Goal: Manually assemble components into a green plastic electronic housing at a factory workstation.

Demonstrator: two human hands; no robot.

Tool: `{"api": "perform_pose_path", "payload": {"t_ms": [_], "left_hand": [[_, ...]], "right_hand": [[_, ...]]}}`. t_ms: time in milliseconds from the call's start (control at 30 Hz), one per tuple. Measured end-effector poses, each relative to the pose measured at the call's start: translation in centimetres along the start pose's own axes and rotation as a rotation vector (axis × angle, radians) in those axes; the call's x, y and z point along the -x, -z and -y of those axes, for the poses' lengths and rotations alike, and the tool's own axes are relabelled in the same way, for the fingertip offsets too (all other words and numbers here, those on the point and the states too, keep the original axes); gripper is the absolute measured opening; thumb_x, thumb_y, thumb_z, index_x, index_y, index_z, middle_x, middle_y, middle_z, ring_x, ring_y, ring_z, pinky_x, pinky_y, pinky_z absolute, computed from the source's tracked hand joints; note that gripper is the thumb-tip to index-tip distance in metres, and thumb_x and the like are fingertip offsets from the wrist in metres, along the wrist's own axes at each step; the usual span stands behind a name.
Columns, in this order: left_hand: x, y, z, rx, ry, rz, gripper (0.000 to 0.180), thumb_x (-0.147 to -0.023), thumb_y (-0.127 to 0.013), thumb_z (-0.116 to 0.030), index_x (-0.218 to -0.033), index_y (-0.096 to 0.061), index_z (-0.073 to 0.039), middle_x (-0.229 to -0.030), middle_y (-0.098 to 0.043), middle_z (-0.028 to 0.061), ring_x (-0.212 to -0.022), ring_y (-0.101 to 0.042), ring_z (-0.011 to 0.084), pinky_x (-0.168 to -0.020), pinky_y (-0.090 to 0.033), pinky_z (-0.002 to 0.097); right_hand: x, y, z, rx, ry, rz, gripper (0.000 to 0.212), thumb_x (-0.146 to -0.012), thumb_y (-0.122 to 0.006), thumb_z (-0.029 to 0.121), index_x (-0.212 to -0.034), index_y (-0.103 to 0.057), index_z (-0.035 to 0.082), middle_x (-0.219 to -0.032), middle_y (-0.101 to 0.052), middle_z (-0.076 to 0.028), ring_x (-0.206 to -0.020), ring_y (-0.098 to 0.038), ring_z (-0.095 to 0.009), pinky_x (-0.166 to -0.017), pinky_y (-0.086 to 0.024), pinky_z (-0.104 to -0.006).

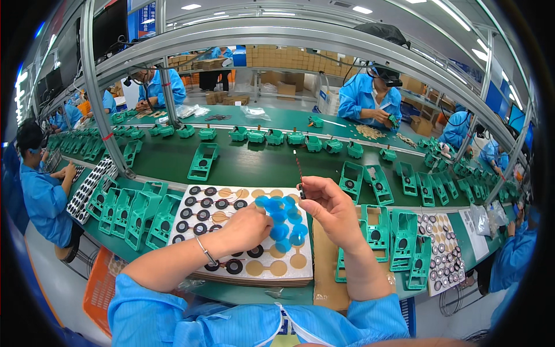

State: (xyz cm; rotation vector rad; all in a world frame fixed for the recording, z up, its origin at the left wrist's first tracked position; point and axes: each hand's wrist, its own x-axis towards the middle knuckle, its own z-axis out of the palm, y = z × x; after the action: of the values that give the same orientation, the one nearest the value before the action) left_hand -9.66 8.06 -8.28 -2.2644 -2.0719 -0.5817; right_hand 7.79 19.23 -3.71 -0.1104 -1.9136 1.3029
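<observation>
My right hand is raised above the white tray, its thumb and fingers pinching a small speaker turned edge-on. From it a twisted red and black wire stands up, ending in a white plug. My left hand reaches low over the tray, fingertips bent together beside a loose pile of translucent blue discs. What those fingers hold, if anything, is hidden. Rows of black round speakers lie on the tray's left part. Tan adhesive pieces show on its right part.
Green plastic housings stand left of the tray, with more housings at right. Past them runs a green conveyor belt carrying smaller green parts. A metal frame crosses overhead. A co-worker sits opposite.
</observation>
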Motion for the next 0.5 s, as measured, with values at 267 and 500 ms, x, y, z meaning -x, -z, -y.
{"api": "perform_pose_path", "payload": {"t_ms": [267,500], "left_hand": [[-2.8,7.0,7.7,0.362,0.297,-0.254,0.012,-0.077,-0.051,-0.005,-0.080,-0.060,0.001,-0.067,-0.058,0.0059,-0.062,-0.054,0.0104,-0.055,-0.043,0.0256],[-3.2,5.4,26.4,0.147,0.715,-0.235,0.023,-0.077,-0.052,-0.015,-0.081,-0.065,0.003,-0.076,-0.064,0.0154,-0.073,-0.060,0.0254,-0.069,-0.047,0.0347]], "right_hand": [[-0.1,0.3,-0.7,0.026,0.003,-0.043,0.035,-0.082,-0.064,0.009,-0.114,-0.054,0.002,-0.097,-0.058,-0.005,-0.085,-0.055,-0.011,-0.076,-0.047,-0.0257],[-0.4,-0.1,-1.1,-0.094,-0.039,-0.075,0.033,-0.083,-0.062,0.008,-0.114,-0.054,0.000,-0.095,-0.058,-0.005,-0.085,-0.054,-0.011,-0.076,-0.046,-0.0244]]}}
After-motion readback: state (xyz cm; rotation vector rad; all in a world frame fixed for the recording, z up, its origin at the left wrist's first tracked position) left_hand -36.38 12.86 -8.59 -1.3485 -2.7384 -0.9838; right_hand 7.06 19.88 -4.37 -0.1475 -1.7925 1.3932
